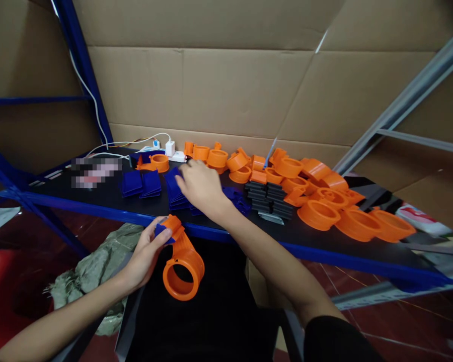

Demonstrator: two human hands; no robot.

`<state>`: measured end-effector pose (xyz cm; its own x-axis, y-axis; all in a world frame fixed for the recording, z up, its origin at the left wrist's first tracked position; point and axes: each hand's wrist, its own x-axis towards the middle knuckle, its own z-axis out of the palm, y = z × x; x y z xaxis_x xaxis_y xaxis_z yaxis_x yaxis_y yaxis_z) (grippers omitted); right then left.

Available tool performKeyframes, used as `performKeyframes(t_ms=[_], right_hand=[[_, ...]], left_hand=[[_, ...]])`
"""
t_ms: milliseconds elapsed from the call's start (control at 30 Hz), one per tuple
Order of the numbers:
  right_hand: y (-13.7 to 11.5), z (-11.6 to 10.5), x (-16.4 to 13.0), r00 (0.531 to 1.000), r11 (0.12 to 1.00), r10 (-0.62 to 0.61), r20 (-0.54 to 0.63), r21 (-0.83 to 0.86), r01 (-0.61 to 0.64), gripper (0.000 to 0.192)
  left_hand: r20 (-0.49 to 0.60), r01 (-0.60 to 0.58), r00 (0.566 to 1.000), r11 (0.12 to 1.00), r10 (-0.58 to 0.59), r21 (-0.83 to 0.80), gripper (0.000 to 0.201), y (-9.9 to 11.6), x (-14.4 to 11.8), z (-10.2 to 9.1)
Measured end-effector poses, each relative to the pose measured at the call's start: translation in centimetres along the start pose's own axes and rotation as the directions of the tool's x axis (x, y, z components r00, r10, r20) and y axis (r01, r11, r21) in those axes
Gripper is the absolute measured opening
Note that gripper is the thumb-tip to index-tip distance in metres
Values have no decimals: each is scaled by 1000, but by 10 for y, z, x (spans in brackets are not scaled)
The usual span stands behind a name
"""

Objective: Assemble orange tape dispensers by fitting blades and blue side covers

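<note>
An orange ring piece (pixel 183 264) is pinched in the left hand (pixel 145 256) just below the black bench (pixel 211 221); the right hand (pixel 202 187), fingers curled, is laid on blue plates (pixel 175 193). A label beside them is blurred, unreadable.

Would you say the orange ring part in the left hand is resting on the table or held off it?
Held off it. The left hand grips the orange ring part in the air, below the table's blue front edge.
</note>
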<state>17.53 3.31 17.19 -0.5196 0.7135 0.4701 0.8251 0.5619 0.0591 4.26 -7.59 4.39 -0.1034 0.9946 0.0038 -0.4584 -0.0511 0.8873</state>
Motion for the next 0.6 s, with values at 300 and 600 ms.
performKeyframes(t_ms=[300,600], right_hand=[[-80,33,93,948,967,-212,240,193,167,29],[-97,67,118,923,982,-95,373,188,26,27]], left_hand=[[-36,8,999,999,-9,-37,43,1,1,0],[-26,-39,999,995,37,-90,38,2,6,-2]])
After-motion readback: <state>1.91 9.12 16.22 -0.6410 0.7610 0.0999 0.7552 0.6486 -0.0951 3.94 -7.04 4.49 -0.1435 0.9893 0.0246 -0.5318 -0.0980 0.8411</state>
